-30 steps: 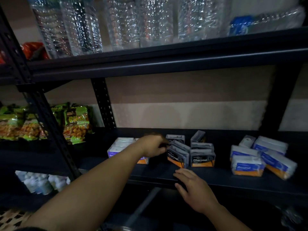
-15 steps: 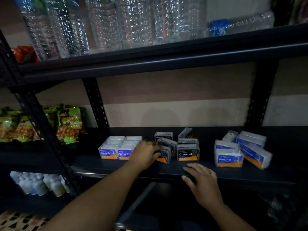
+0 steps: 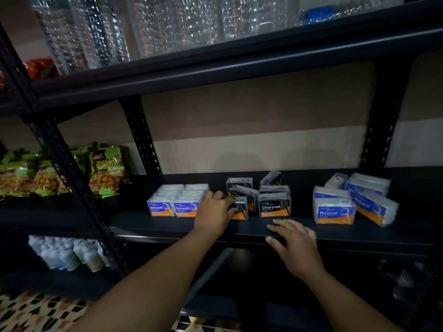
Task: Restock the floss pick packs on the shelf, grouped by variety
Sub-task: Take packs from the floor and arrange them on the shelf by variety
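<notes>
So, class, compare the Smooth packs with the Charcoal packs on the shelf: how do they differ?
Smooth packs are pale with blue labels; Charcoal packs are black.
Smooth packs sit in squared rows; Charcoal packs lie jumbled, some tilted.
Both carry an orange bottom band.

High across the top, clear plastic water bottles (image 3: 153, 27) stand upright in a glittering row, with one blue-labelled bottle (image 3: 316, 14) lying on its side towards the right and a red packet (image 3: 40, 68) tucked in at the far left. Down at left, green snack bags (image 3: 105, 171) face out in a row, and below them small white bottles (image 3: 64, 255) cluster in shadow. Behind it all runs a two-tone beige wall (image 3: 251, 130), and a black, orange and cream patterned floor (image 3: 36, 312) shows at the near left corner.
</notes>
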`<state>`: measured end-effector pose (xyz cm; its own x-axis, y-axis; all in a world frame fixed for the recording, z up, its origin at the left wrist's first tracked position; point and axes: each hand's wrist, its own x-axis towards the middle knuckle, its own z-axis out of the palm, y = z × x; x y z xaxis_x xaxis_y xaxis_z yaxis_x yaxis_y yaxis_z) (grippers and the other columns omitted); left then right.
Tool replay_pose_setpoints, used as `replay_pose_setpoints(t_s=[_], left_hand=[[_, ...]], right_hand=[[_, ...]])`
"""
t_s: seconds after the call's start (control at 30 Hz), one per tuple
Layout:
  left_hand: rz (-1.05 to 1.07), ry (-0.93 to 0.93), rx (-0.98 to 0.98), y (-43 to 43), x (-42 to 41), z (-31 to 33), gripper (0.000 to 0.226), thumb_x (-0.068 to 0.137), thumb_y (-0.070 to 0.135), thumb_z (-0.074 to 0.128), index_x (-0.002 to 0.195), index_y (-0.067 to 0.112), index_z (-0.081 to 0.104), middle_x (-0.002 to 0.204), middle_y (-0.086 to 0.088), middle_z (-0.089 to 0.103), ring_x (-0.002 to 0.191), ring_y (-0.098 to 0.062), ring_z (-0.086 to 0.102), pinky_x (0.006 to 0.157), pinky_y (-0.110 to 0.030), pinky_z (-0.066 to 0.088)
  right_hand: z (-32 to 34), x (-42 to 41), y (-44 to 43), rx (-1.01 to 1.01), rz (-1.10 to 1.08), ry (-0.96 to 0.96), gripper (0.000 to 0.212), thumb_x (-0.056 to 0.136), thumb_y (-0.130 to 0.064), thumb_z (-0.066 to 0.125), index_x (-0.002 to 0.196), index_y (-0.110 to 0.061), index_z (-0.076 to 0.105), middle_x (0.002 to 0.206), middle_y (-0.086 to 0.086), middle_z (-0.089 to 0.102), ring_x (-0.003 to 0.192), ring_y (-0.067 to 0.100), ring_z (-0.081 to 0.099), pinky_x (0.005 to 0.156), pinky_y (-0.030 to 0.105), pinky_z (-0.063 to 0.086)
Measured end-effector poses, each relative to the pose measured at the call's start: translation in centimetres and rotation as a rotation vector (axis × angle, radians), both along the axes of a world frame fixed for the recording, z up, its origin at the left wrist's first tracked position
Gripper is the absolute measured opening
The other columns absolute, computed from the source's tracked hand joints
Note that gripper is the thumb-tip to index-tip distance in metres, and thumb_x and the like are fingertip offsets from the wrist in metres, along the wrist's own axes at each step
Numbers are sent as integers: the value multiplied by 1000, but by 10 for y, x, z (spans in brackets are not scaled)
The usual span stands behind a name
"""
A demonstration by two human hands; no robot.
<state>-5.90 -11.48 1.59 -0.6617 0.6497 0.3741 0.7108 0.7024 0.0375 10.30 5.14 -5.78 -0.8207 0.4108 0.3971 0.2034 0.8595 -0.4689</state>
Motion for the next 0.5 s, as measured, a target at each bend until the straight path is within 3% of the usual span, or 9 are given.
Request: replay_pose_setpoints(t_s=[0.5], left_hand=[[-83, 56, 37, -8, -16, -12, 43, 97, 45, 52, 139, 33, 51, 123, 5, 51, 118, -17, 39, 88, -31, 45]], right_hand=[[-17, -6, -4, 56, -63, 86, 38, 86, -57, 58, 121, -44, 62, 135, -23, 54, 133, -1, 36, 104, 24, 11]])
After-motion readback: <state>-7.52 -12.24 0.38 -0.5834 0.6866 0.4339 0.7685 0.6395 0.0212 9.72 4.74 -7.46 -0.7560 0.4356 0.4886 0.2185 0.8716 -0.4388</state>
